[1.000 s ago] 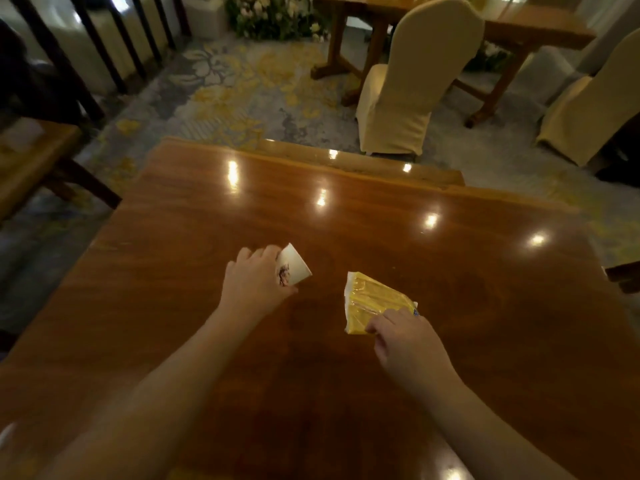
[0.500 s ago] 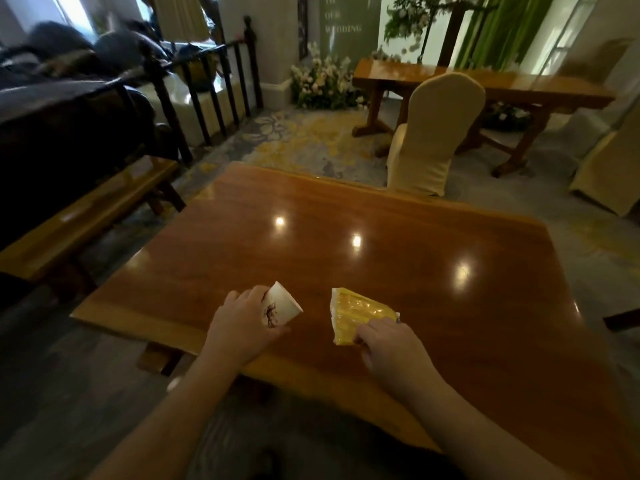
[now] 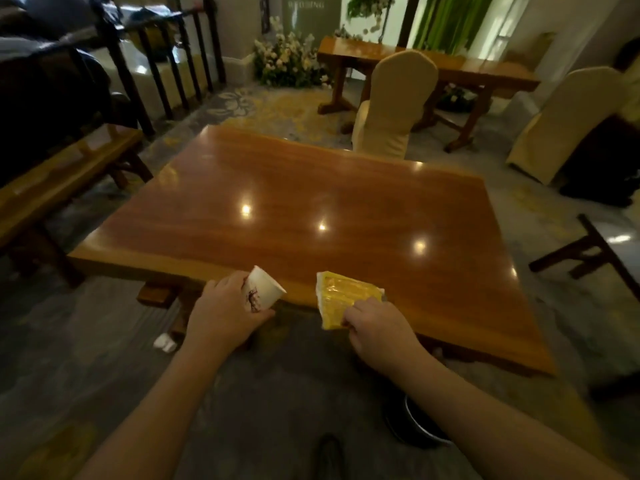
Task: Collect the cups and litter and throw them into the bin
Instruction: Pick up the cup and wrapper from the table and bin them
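At lower centre, the left hand grips a paper cup and the right hand pinches a yellow wrapper, both lifted clear of the bench, seemingly for carrying to the dark bin at lower right.

My left hand holds a white cup printed with a dark red figure; my right hand holds a yellow packet. The table is glossy orange-brown, the far chair cream.

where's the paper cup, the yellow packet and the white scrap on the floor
paper cup [image 3: 260,289], head view, on its printed white side
yellow packet [image 3: 341,298], head view, on the middle of its yellow face
white scrap [image 3: 165,343], head view, on its crumpled middle
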`<state>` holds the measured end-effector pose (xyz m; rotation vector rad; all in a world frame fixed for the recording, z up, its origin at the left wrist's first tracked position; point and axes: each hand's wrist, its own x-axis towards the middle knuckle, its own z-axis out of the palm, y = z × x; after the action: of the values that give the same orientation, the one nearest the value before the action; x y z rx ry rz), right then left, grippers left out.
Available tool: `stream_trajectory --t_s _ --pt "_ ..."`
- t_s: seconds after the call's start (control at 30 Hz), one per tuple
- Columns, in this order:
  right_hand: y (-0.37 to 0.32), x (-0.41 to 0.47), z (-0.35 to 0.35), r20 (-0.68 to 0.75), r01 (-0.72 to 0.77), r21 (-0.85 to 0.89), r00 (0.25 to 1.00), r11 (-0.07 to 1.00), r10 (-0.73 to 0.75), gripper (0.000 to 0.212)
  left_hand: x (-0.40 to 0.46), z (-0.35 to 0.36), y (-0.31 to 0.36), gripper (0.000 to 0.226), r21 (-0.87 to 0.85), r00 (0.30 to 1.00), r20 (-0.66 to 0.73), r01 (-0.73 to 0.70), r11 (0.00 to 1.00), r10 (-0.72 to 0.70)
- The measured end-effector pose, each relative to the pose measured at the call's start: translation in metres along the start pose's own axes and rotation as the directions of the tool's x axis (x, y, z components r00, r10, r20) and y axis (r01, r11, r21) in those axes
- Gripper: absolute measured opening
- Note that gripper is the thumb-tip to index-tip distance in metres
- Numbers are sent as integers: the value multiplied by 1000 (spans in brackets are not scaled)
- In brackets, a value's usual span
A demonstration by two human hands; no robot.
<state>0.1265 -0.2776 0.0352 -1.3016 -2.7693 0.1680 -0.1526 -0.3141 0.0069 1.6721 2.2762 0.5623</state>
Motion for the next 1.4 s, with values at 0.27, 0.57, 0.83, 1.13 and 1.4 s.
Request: stream_trajectory --t_s 0.27,0.57,0.83,1.13,1.4 --pt "-44 -88 11 5 -73 0 997 997 73 14 -86 14 7 85 -20 998 57 -24 1000 25" --pt "-2 -182 13 -17 -91 10 996 996 91 14 -145 54 80 84 -31 996 44 -80 996 81" --pt "108 -248 19 -32 -80 23 996 997 81 10 -171 117 185 86 75 996 75 -50 996 45" --pt "272 -350 57 146 -156 67 979 985 146 11 -206 246 315 82 -47 951 283 140 989 -121" --pt "352 -380 136 301 -251 -4 923 968 241 7 -194 364 339 78 -114 862 472 269 957 -186"
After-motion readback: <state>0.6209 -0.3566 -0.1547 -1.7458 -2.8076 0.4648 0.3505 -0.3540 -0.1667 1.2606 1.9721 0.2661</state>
